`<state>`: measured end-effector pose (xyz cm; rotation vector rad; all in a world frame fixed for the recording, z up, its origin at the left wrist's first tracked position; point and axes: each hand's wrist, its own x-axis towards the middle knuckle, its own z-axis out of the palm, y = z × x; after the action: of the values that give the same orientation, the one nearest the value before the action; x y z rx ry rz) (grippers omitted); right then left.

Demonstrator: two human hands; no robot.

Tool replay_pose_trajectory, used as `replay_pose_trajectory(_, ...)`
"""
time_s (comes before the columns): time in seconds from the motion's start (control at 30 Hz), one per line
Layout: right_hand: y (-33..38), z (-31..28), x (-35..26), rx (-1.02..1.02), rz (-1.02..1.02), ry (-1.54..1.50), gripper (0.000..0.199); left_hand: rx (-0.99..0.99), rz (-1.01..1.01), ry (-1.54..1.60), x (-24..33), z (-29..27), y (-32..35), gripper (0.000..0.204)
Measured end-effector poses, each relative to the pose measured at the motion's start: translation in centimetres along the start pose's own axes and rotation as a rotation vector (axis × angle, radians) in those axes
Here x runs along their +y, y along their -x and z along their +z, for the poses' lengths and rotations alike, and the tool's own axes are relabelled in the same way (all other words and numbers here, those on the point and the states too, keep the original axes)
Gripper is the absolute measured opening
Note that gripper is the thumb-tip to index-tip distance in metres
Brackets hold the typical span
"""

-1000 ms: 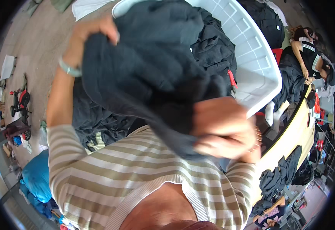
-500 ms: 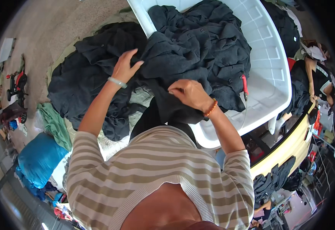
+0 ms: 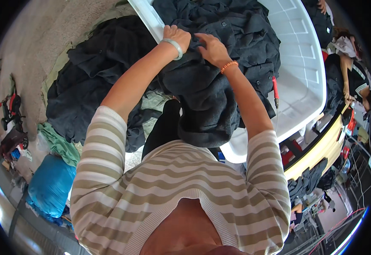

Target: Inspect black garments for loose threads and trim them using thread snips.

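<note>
A dark garment point(image 3: 206, 110) is bunched over the near left corner of a white plastic tub and hangs down against my legs. My left hand point(image 3: 177, 38), with a pale bangle at the wrist, is curled closed on its cloth near the tub's left rim. Just to the right, my right hand point(image 3: 214, 50), wearing an orange bead bracelet, rests over the cloth with thumb and fingers apart. More dark buttoned garments point(image 3: 245, 42) fill the left and far part of the white tub point(image 3: 306, 76).
A heap of dark clothing point(image 3: 87, 80) lies on sheeting left of the tub. A slim red tool point(image 3: 275, 88) with a cord hangs at the tub's right side. Farther left are green cloth point(image 3: 58, 142) and a blue bundle point(image 3: 53, 182). Another person's arm point(image 3: 345, 76) shows at right.
Both hands have moved away from my body to the garment's far part, my left hand also rightward. My left hand has closed on the cloth. The garment's near part now bulges toward me.
</note>
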<state>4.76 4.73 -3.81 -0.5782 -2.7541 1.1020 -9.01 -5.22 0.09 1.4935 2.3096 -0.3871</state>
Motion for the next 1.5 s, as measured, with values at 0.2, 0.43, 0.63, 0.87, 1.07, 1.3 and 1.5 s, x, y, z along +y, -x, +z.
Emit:
replay_pose_trajectory(0.2, -2.2, 4.9, 1.1, -0.121, -0.103, 0.129, 0.050, -0.014, 0.091, -0.019, -0.5, 0.0, -0.4, 0.022)
replay_pose_trajectory(0.43, -2.5, 4.0, 0.6, 0.024, -0.025, -0.096, 0.019, 0.442, 0.255, 0.409, -3.6, 1.5, 1.1, 0.012)
replay_pose_trajectory(0.63, -1.7, -4.3, 1.5, 0.235, -0.056, -0.048, 0.032, 0.768, 0.256, 0.678, -6.7, -4.6, 12.0, 0.016)
replay_pose_trajectory(0.87, 7.7, -14.2, 1.3, 0.458, -0.067, 0.399, 0.031, 0.859, -0.103, 0.375, -7.9, -0.8, 23.1, 0.020)
replay_pose_trajectory(1.07, 20.3, -10.7, 9.5, 0.045, -0.015, 0.539, 0.037, 0.494, 0.090, 0.512, 1.5, 8.0, 25.8, 0.034)
replay_pose_trajectory(1.3, 31.5, -6.8, 1.0, -0.459, 0.540, -0.514, 0.081, 0.269, 0.129, 0.741, 13.3, 15.3, 27.9, 0.074)
replay_pose_trajectory(1.5, 33.4, -3.1, -0.2, 0.007, 0.413, -0.359, 0.038, 0.431, 0.214, 0.905, 12.9, 13.0, 26.3, 0.037)
